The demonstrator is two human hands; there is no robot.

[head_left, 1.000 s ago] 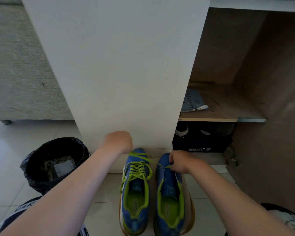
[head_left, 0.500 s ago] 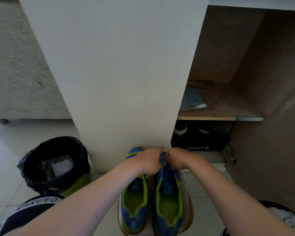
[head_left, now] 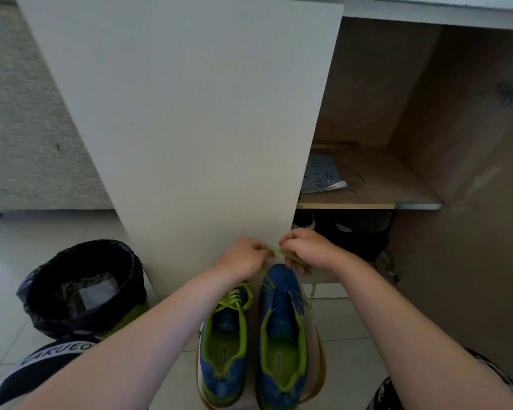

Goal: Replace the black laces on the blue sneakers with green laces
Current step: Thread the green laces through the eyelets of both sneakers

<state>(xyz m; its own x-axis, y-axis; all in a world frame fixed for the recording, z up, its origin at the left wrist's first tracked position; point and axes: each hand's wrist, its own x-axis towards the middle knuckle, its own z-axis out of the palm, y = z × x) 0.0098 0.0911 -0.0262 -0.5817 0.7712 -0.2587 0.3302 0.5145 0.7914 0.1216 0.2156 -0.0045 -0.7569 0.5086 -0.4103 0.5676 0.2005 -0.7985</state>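
Note:
Two blue sneakers with green lining stand side by side on the floor, toes pointing away from me. The left sneaker [head_left: 224, 347] has green lace threaded through its eyelets. The right sneaker [head_left: 282, 327] shows no lacing over its tongue. A green lace [head_left: 290, 257] is stretched between my hands just above the right sneaker's toe. My left hand [head_left: 245, 255] pinches one end of it. My right hand [head_left: 307, 250] grips the other part, with lace hanging down to the shoe.
A white cabinet door [head_left: 190, 128] stands open right behind the shoes. The cabinet has a wooden shelf [head_left: 367, 199] with a booklet [head_left: 322, 176] and a dark shoe box [head_left: 350, 235] below. A black-lined bin [head_left: 77, 287] sits at left on the tiled floor.
My hands met at the right sneaker's toe half a second ago; now they have lifted slightly and drawn apart with the green lace held between them.

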